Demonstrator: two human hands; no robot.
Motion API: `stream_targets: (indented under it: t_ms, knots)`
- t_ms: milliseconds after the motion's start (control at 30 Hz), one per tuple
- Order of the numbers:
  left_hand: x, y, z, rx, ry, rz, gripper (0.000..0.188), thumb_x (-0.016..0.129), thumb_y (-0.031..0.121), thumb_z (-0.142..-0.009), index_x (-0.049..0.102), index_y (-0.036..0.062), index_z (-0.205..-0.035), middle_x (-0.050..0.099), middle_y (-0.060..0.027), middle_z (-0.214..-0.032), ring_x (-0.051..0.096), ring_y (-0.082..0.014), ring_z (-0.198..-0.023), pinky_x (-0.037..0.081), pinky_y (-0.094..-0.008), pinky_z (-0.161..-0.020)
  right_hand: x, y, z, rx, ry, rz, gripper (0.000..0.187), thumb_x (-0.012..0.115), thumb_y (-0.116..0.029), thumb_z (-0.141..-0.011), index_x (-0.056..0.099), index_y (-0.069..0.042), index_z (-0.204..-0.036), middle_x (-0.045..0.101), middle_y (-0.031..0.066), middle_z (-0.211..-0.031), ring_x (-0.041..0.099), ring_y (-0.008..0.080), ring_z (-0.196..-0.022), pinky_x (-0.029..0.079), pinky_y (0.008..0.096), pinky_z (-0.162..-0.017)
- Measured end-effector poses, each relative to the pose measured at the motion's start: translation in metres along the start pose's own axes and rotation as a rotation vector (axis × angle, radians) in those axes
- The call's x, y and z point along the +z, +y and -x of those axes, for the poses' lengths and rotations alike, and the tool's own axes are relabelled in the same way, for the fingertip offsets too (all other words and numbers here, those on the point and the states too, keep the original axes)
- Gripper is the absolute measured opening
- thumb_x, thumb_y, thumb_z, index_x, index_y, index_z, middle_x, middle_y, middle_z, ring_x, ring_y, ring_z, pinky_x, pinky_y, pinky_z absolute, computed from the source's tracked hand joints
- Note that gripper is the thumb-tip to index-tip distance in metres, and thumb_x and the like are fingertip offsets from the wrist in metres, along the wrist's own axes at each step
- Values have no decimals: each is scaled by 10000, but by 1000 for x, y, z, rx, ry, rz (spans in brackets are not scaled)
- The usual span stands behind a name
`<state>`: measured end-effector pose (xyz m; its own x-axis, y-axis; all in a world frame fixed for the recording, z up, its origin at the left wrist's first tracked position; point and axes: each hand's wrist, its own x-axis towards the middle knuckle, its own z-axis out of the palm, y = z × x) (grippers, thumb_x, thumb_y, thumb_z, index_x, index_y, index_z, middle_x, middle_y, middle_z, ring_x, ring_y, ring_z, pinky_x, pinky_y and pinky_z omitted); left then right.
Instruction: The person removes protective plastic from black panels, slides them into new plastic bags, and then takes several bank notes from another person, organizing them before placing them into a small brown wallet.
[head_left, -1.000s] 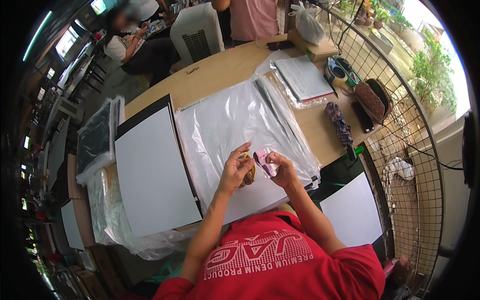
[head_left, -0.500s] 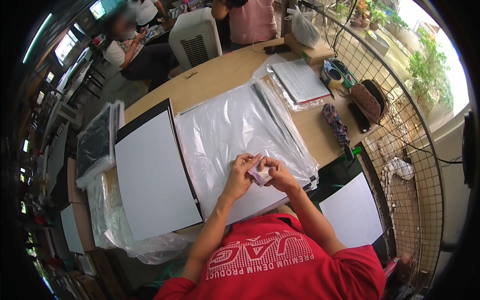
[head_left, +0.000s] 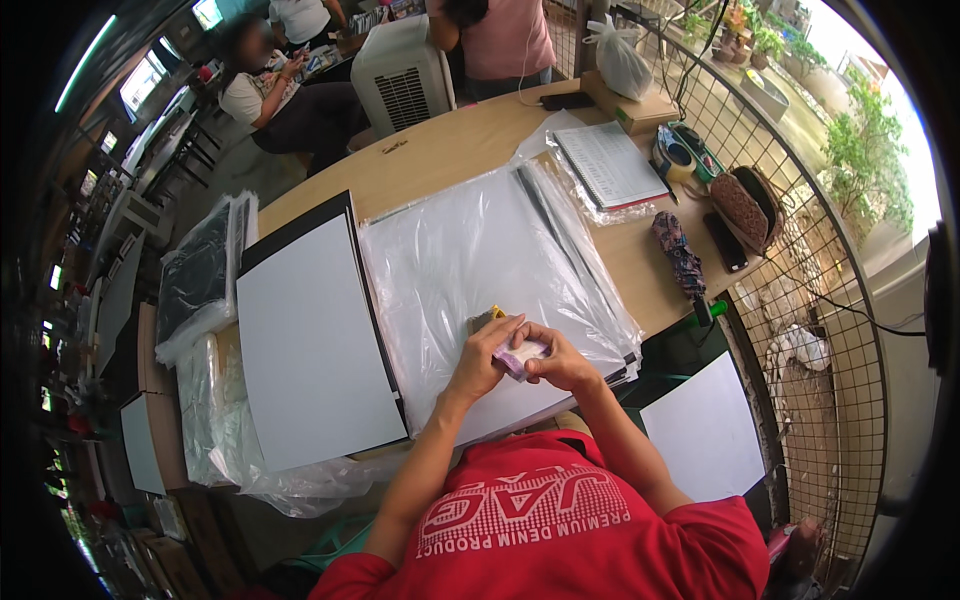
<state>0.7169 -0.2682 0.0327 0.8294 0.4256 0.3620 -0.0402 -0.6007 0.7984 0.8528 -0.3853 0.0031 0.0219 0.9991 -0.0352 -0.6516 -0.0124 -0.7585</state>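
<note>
Over the near part of the plastic-covered stack, my left hand [head_left: 478, 366] and my right hand [head_left: 562, 362] come together around a small white-and-purple packet [head_left: 518, 358]. The fingers of both hands are closed on its sides. Its exact kind is too small to tell. Just beyond my left fingers shows a small grey-brown thing with a yellow edge [head_left: 486, 321], partly hidden by the hand; whether I hold it or it lies on the plastic, I cannot tell. Beneath my hands is the stack of large white sheets in clear plastic [head_left: 440, 260].
Left of the stack lies a white board with black edging [head_left: 310, 340], beside a plastic-wrapped dark pack [head_left: 195, 275]. Rightward are a notebook [head_left: 608, 163], folded umbrella [head_left: 680, 260], pouch [head_left: 745, 210] and tape roll [head_left: 673, 158]. Other people sit or stand beyond an air cooler [head_left: 400, 75].
The packet has been turned a little between my fingers. More of the grey-brown and yellow thing now shows beyond my left hand. The whole view has shifted slightly.
</note>
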Motion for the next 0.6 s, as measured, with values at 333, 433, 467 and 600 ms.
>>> stream_targets:
  t_ms: [333, 433, 467, 600]
  knots:
    - [17, -21, 10, -536, 479, 1361, 449, 454, 292, -1009, 390, 83, -1402, 575, -152, -1212, 570, -254, -1122, 468, -391, -985, 27, 11, -7, -28, 426, -4, 588, 743, 23, -754, 458, -32, -1265, 607, 99, -926, 622, 153, -797, 538, 285, -643]
    - [13, -24, 12, -476, 513, 1676, 430, 442, 216, -1012, 371, 71, -1410, 557, -163, -1210, 521, -256, -1185, 429, -425, -1029, 20, 18, -7, 72, 394, 35, 518, 758, -21, -754, 499, 10, -1202, 605, 93, -881, 613, 151, -794, 528, 280, -629]
    - [12, -24, 12, -481, 484, 1603, 415, 445, 193, -1006, 388, 65, -1398, 570, -156, -1192, 539, -252, -1159, 441, -415, -1014, 19, 16, -7, 107, 382, 48, 497, 764, -35, -754, 512, 21, -1179, 604, 89, -872, 611, 150, -799, 525, 279, -634]
    - [4, -22, 17, -556, 375, 1157, 349, 465, 126, -983, 482, 40, -1321, 624, -115, -1115, 605, -219, -1042, 486, -364, -941, 18, 4, -6, -78, 303, 657, 484, 798, -140, -759, 542, 9, -1141, 598, 70, -910, 593, 141, -804, 512, 261, -648]
